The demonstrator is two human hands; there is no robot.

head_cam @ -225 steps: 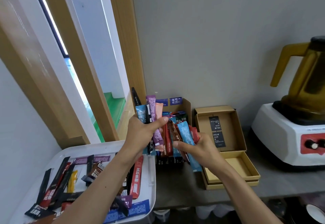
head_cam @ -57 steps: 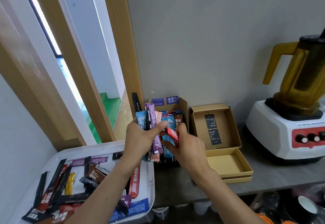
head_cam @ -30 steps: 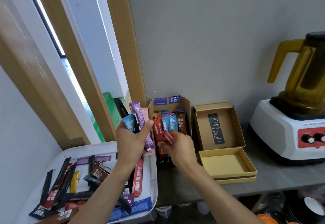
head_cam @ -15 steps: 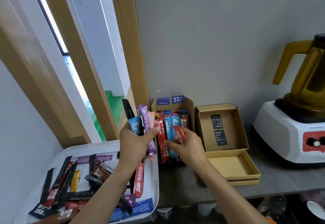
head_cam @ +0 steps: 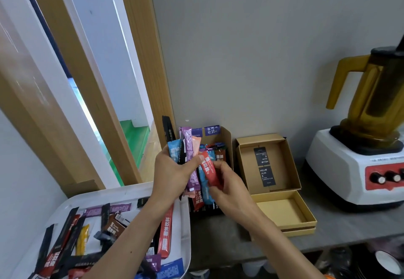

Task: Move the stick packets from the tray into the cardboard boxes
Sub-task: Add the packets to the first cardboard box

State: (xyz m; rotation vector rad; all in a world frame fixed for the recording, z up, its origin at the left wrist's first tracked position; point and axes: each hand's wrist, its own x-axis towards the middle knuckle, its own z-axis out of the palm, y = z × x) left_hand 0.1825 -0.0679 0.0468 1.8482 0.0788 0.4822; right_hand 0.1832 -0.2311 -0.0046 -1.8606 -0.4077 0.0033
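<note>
The grey counter (head_cam: 328, 230) carries two boxes. At near left, the white tray (head_cam: 186, 224) holds many loose packets (head_cam: 165, 235). The tall box (head_cam: 227, 145) is partly filled, and the flat box (head_cam: 282, 211) to its right shows no packets. The left hand (head_cam: 172, 174) has its grip closed around a bundle (head_cam: 187, 147). The right hand (head_cam: 230, 188) pinches a red packet (head_cam: 210, 172) above the tall box. I think this packet is being placed now. Next it should be lowered upright among the others.

Right hand (head_cam: 227, 188) has drawn the red packet (head_cam: 210, 172) up — now touching the left hand (head_cam: 172, 176)
</note>
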